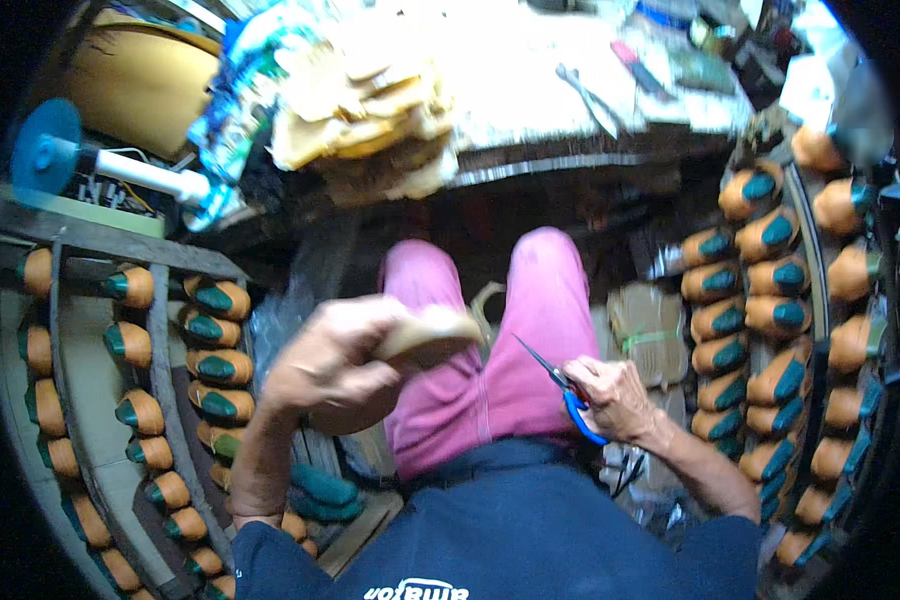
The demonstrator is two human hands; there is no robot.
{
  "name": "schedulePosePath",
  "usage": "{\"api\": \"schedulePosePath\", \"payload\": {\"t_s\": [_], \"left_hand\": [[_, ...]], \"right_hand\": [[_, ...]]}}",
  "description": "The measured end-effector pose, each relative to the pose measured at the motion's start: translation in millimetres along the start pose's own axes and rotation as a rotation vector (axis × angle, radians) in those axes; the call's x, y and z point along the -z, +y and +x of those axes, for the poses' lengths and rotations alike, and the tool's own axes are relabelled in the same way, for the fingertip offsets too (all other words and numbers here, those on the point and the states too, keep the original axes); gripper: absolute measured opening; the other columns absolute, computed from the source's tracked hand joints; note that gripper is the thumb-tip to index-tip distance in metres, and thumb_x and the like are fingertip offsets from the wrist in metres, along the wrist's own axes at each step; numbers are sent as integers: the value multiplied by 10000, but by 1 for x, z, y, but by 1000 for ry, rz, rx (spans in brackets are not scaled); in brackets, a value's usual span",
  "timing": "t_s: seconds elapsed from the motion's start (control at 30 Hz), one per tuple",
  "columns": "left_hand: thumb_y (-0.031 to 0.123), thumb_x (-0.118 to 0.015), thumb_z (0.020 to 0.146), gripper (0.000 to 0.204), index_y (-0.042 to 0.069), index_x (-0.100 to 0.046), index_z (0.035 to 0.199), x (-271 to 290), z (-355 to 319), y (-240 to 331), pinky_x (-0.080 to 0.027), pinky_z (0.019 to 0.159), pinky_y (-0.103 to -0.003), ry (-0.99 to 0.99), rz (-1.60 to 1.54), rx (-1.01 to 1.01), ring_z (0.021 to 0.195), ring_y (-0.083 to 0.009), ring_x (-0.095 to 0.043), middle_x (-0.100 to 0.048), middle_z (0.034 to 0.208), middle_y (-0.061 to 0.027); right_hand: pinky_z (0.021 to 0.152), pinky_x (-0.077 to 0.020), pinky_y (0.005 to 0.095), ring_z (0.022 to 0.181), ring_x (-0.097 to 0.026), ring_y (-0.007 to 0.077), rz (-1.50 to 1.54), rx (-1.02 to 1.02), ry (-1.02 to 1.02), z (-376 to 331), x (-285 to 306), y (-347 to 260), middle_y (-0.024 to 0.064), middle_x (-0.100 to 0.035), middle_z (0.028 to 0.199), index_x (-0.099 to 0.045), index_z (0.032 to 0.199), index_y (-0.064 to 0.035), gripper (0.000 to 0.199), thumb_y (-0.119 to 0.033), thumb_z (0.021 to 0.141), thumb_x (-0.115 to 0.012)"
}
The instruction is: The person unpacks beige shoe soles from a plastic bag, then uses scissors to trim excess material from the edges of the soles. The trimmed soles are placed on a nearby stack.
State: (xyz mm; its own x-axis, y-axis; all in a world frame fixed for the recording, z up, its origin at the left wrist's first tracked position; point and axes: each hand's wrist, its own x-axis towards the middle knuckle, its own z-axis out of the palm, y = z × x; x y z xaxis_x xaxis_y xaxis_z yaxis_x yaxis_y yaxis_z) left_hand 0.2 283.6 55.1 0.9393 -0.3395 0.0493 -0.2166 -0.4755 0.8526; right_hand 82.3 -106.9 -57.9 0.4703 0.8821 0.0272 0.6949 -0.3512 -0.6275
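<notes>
My left hand grips a tan shoe sole above my left thigh, fingers wrapped over its side. Its surface is blurred, and the palm hides its middle. My right hand is closed round a pair of scissors with blue handles, over my right thigh. The scissors' dark blades point up and to the left, toward the sole but apart from it. The two blades look close together.
Racks of orange and green shoe pieces stand at my left and right. Ahead, a workbench bears a pile of yellowish sheets, pincers and a red-handled tool. Brown flat pieces lie beside my right knee.
</notes>
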Motion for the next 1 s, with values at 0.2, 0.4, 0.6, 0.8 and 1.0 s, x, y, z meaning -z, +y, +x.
{"api": "schedulePosePath", "payload": {"t_s": [0.2, 0.4, 0.6, 0.8, 1.0], "left_hand": [[100, -844, 954, 386, 11, -717, 1307, 152, 35, 35, -683, 869, -411, 855, 38, -125, 1094, -206, -774, -785, 1250, -112], [182, -755, 1064, 273, -23, -796, 1239, 169, 118, -40, -611, 856, -410, 1152, 841, -392, 915, -293, -808, -819, 1073, -232], [-40, -622, 880, 447, -22, -752, 1307, 120, 108, -132, -548, 1105, -487, 905, 744, -2, 1196, -435, -726, -765, 1258, -258], [204, -792, 937, 562, 24, -690, 1460, 127, 94, -143, -470, 1215, -484, 721, 731, 299, 1405, -454, -606, -624, 1542, -269], [316, -715, 1031, 592, 22, -632, 1538, 122, 88, -146, -433, 1256, -452, 772, 615, 329, 1494, -443, -547, -574, 1607, -274]], "right_hand": [[673, -561, 486, 746, -700, 413, 131, -48, 149, 12, -2, 12, 189, -667, 853, -647, 1043, -33, 257, -190, 897, -789], [679, -564, 477, 743, -707, 385, 106, -40, 245, 17, -15, -1, 178, -684, 866, -688, 1083, -40, 269, -215, 903, -784], [707, -584, 431, 750, -731, 330, 117, -249, 351, 21, -4, -6, 169, -711, 874, -714, 1104, 10, 411, -291, 864, -857], [710, -571, 365, 748, -664, 194, 163, -280, 411, 81, 39, -8, 79, -678, 856, -703, 1174, -1, 516, -315, 831, -927], [738, -591, 381, 802, -719, 207, 362, -117, 327, 226, 100, 7, 142, -736, 907, -708, 1239, 6, 505, -298, 873, -877]]}}
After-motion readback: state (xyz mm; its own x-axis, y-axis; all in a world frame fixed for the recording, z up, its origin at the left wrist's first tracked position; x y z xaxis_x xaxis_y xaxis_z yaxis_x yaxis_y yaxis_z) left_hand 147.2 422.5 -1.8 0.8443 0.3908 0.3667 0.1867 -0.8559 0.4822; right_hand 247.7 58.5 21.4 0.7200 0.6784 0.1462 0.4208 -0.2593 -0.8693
